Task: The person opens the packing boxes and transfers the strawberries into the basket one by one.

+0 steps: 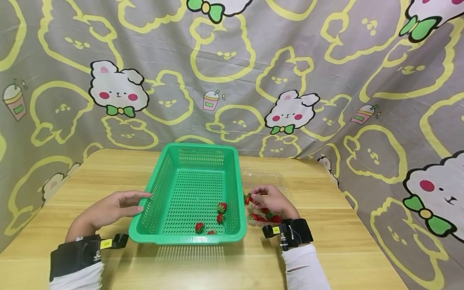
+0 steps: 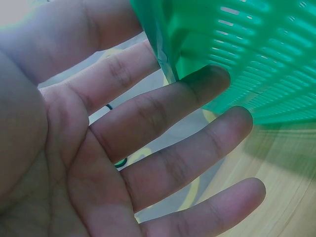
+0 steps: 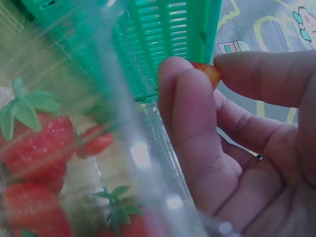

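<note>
A green perforated plastic basket (image 1: 197, 238) stands on the table with several strawberries (image 1: 222, 208) near its front right corner. At the basket's left rim, my left hand (image 1: 112, 207) touches the edge with thumb and index finger. The left wrist view shows its fingers (image 2: 168, 168) mostly straight and spread beside the outer wall. My right hand (image 1: 270, 199) pinches a strawberry (image 3: 211, 74) between thumb and fingertips, above a clear plastic box (image 3: 165, 143) right of the basket. Fingers cover most of that berry. More strawberries (image 3: 37, 143) with green leaves lie in the box.
The box's clear lid (image 1: 262, 177) lies folded back towards the rear. Everything stands on a light wooden table (image 1: 344, 249). A grey curtain (image 1: 232, 80) with cartoon rabbits hangs behind and along both sides.
</note>
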`<state>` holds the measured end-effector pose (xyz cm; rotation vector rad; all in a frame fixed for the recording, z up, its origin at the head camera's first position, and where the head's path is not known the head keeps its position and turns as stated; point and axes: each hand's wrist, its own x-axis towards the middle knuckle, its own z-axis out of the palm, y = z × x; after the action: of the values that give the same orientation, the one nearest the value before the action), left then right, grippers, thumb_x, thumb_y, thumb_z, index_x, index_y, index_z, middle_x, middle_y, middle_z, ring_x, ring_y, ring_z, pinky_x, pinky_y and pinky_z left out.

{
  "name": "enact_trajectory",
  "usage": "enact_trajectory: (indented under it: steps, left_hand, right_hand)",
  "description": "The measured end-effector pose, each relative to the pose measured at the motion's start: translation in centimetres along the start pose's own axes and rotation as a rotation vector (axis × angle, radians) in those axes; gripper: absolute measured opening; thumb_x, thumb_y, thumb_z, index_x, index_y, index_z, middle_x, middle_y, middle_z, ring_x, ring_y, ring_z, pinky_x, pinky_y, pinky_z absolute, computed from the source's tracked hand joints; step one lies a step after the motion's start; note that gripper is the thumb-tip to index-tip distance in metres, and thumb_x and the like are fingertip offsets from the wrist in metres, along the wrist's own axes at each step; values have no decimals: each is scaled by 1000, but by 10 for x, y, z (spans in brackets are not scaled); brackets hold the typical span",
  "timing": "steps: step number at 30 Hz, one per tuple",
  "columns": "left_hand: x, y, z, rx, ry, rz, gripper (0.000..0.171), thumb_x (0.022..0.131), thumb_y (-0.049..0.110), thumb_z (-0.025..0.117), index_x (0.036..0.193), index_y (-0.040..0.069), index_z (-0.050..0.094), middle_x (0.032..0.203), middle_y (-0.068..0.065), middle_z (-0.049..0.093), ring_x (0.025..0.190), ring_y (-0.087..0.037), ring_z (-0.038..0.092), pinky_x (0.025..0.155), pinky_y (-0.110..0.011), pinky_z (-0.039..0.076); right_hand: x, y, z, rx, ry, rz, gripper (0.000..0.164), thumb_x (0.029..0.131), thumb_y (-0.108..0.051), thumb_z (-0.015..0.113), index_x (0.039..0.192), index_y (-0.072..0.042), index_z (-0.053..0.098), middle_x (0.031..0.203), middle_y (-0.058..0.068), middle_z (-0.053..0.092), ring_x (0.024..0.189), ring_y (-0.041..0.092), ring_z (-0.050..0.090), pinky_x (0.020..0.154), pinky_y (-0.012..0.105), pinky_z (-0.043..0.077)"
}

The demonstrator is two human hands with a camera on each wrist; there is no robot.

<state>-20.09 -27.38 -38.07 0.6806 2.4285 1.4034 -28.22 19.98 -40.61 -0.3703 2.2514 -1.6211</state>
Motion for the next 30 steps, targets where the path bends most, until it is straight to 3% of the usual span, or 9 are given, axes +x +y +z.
enact_trajectory:
  steps: [4, 6, 10, 11, 18, 30]
  left_hand:
    - [0, -1, 1, -7, 0, -16, 47, 100, 14, 55, 140, -8, 43, 137, -33, 46, 115, 1, 50, 85, -24, 47]
    - [1, -2, 0, -8, -5, -3, 46, 100, 13, 54, 140, -9, 43, 136, -34, 46, 119, -8, 52, 85, -24, 47]
    - [2, -2, 0, -6, -9, 16, 46, 101, 11, 53, 140, -10, 42, 136, -35, 46, 123, -50, 45, 84, -24, 48]
    - [2, -2, 0, -7, -11, 22, 45, 101, 10, 52, 140, -10, 41, 136, -35, 45, 123, -54, 42, 84, -24, 48]
    - [2, -2, 0, -11, -12, 23, 45, 101, 9, 52, 139, -11, 41, 136, -36, 45, 123, -55, 42, 84, -24, 48]
    - [1, -1, 0, -17, -8, 12, 45, 100, 10, 53, 139, -11, 42, 135, -35, 46, 122, -54, 43, 83, -24, 48]
  right_hand:
    - [0, 0, -1, 37, -8, 8, 26, 99, -2, 52, 117, 16, 54, 101, 20, 56, 86, 33, 65, 81, 46, 54]
    - [-1, -1, -1, 62, -11, 5, 26, 99, -1, 52, 118, 16, 53, 101, 19, 56, 85, 30, 66, 80, 43, 55]
    - [-1, -3, -1, 128, -10, -6, 25, 99, 0, 52, 117, 15, 50, 98, 16, 57, 82, 25, 66, 76, 36, 56]
    - [-2, -4, -1, 144, -8, -10, 24, 99, -1, 52, 117, 15, 50, 97, 16, 57, 82, 25, 66, 76, 35, 56]
    - [-2, -5, -3, 186, 2, -24, 21, 99, -3, 53, 114, 12, 53, 95, 13, 59, 84, 27, 66, 76, 35, 56]
    - [-5, -12, -1, 287, -3, -71, 20, 100, 0, 50, 113, 15, 51, 93, 9, 61, 78, 15, 66, 77, 30, 55]
